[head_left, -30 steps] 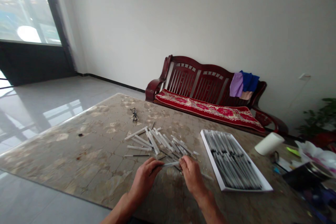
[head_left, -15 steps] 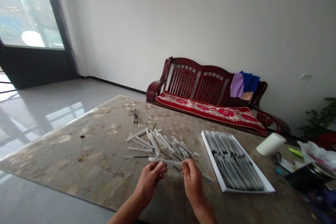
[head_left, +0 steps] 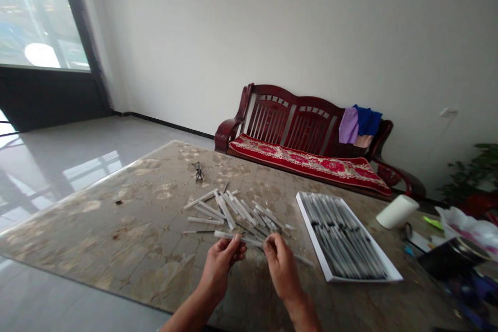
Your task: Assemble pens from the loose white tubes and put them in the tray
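Note:
A whitish, see-through pen barrel [head_left: 251,241] lies level between my hands above the table. My left hand [head_left: 218,264] pinches it between thumb and fingers near its left part. At its right end the fingers of my right hand [head_left: 280,262] are closed; whatever small part sits inside them is hidden. Just beyond my hands spreads a loose pile of white pen barrels [head_left: 225,211], mixed with thin dark refills [head_left: 212,231]. To the right, a shallow white box [head_left: 319,255] holds many clear pens [head_left: 342,236] with dark cores, laid side by side.
Patterned table [head_left: 148,228] under everything. Eyeglasses [head_left: 198,171] lie beyond the pile. On the right stand a white roll [head_left: 397,211], a dark cup [head_left: 451,259] and a clear plastic bag [head_left: 470,225]. A wooden bench [head_left: 295,119] is behind the table.
Both hands keep hold of the pen barrel, its right end now dipping slightly lower. The whole view has shifted a little, so things appear slightly further left.

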Demonstrator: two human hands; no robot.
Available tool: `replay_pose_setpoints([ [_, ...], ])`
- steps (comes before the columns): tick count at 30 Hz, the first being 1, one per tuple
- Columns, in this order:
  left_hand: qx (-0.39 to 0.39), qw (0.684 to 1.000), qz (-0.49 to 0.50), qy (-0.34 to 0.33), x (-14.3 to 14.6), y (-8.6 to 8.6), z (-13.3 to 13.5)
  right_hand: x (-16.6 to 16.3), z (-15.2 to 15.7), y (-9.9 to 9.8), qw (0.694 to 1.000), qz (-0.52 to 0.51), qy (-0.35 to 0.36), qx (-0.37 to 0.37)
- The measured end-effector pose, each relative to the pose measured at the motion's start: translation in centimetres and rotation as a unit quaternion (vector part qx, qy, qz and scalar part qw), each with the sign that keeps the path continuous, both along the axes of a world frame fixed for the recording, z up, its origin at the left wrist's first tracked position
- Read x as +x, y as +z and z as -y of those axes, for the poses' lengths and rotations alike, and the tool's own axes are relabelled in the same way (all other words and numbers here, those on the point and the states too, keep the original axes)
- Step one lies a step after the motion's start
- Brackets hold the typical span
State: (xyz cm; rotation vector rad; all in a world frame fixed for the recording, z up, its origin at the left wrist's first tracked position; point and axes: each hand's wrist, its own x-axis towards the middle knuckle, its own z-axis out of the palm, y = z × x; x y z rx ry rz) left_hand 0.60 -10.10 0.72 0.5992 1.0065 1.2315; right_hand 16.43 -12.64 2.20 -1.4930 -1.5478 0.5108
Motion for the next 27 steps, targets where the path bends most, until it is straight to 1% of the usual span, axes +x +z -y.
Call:
replay_pose_setpoints([
  [2, 0.006, 1.000, 0.002, -0.007, 0.08, -0.12, 0.05, -0.05, -0.10, -0.17, 0.999, 0.035, -0.027, 0.017],
  [5, 0.016, 1.000, 0.001, -0.003, 0.20, -0.09, 0.05, -0.13, -0.32, -0.68, 0.998, 0.033, -0.049, -0.013],
  [8, 0.012, 1.000, -0.006, 0.006, 0.12, 0.15, -0.06, -0.06, -0.21, -0.72, 0.999, 0.000, -0.010, -0.047],
  [11, 0.005, 1.000, 0.001, 0.004, -0.01, 0.34, -0.13, -0.07, 0.06, -0.54, 1.000, 0.016, 0.011, -0.020],
  [13, 0.008, 1.000, 0.004, 0.000, 0.04, 0.36, -0.11, -0.16, 0.12, -0.57, 0.999, 0.035, -0.009, -0.007],
  [15, 0.015, 1.000, -0.002, -0.001, 0.15, 0.34, -0.07, -0.26, 0.09, -0.65, 0.999, 0.027, -0.030, -0.017],
  [18, 0.021, 1.000, -0.012, 0.000, 0.25, 0.34, -0.06, -0.28, 0.13, -0.46, 0.999, -0.008, -0.017, -0.043],
  [21, 0.023, 1.000, -0.020, -0.001, 0.20, 0.39, -0.03, -0.19, 0.25, -0.11, 1.000, 0.012, 0.000, -0.020],
  [24, 0.031, 0.999, -0.036, -0.011, 0.14, 0.40, 0.17, -0.13, 0.19, -0.25, 0.998, 0.054, -0.034, 0.010],
  [27, 0.040, 0.998, -0.051, -0.022, 0.09, 0.31, 0.41, -0.14, 0.16, -0.55, 0.996, 0.072, -0.058, 0.007],
])
